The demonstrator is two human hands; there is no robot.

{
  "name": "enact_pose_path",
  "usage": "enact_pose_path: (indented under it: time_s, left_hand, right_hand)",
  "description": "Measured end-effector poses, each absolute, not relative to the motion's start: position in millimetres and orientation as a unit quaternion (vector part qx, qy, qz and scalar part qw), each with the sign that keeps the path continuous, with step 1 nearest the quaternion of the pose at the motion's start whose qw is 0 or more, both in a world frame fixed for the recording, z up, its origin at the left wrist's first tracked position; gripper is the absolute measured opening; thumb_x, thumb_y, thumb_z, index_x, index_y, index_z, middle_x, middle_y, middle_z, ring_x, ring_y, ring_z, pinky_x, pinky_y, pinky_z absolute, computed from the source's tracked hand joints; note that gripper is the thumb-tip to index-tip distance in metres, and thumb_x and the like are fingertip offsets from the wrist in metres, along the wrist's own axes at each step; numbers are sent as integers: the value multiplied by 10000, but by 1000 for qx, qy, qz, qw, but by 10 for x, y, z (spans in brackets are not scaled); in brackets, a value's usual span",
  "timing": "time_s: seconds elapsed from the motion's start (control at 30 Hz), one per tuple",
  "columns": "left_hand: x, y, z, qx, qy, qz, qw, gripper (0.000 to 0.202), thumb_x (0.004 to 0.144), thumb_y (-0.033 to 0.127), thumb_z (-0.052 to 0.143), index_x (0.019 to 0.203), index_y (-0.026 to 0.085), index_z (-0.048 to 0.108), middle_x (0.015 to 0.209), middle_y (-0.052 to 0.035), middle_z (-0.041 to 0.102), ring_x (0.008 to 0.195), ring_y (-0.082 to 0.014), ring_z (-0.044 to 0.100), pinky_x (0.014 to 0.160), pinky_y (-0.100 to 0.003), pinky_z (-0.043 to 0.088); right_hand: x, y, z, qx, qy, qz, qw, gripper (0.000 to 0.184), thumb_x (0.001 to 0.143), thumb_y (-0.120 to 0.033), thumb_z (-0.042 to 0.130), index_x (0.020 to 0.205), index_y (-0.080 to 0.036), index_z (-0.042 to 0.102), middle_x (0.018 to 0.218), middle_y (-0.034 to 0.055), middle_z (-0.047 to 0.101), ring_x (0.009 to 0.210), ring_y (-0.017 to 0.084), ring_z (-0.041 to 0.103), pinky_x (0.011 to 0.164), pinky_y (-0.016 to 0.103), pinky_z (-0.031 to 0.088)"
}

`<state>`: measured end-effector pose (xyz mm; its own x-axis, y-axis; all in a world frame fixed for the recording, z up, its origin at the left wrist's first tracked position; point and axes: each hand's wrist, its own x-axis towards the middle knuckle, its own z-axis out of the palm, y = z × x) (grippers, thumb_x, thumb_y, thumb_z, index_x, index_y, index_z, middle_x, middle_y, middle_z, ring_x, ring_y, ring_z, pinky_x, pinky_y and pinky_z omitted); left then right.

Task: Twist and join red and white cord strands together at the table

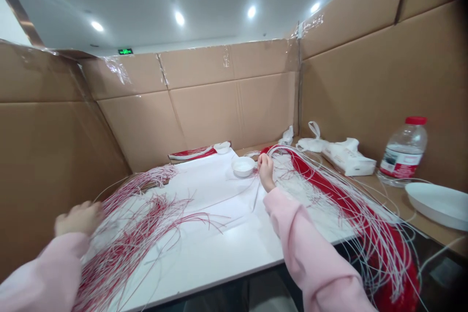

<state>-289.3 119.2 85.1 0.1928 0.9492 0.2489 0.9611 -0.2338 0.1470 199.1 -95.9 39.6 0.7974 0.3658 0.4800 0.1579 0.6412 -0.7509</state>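
Note:
My right hand (pixel 266 170) is closed in a pinch just right of a small white bowl (pixel 243 167). A thin reddish string (pixel 234 194) runs over the white paper (pixel 204 183) up to its fingertips. My left hand (pixel 80 218), slightly blurred, is at the left with its fingers curled; what is in them, if anything, is hidden. Next to it spreads a loose bundle of red and white strings (pixel 127 234). Another pink and white bundle (pixel 146 180) lies behind that one. To the right of my right arm, a thick red and white bundle (pixel 329 190) hangs over the table edge.
Cardboard walls (pixel 226 107) enclose the white table (pixel 204 263). At the right are a tissue pack (pixel 349 158), a bottle with a red cap (pixel 404 153) and a white plate (pixel 438 204). At the back, a second small bowl (pixel 222 147) stands by more red strings (pixel 192 153).

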Motion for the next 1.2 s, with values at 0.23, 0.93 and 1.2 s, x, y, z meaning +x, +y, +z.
enact_pose_path:
  time_s: [0.23,0.93,1.2]
  left_hand:
    - [-1072,87,784,-834,-312,-257,-376,576,702,533,502,1125,144,523,1175,-115,530,1084,-242,468,949,-377,336]
    - [-230,-253,160,-676,-124,-346,-639,535,805,529,313,765,113,646,868,-120,643,892,-213,561,836,-345,377]
    - [-197,-256,116,-630,-161,-376,-660,516,735,589,391,707,121,606,764,-96,622,787,-186,565,759,-311,395]
  right_hand:
    - [1415,-994,275,-500,-552,66,664,338,842,-310,396,536,-171,365,510,-44,316,512,93,285,526,234,215]
    - [1025,-1125,154,-558,-752,201,287,350,887,-240,265,589,-157,428,578,-23,459,587,107,422,596,230,298]
    - [1053,-1094,141,-544,-747,163,347,370,906,-289,251,658,-169,498,650,-3,510,655,130,470,651,250,338]
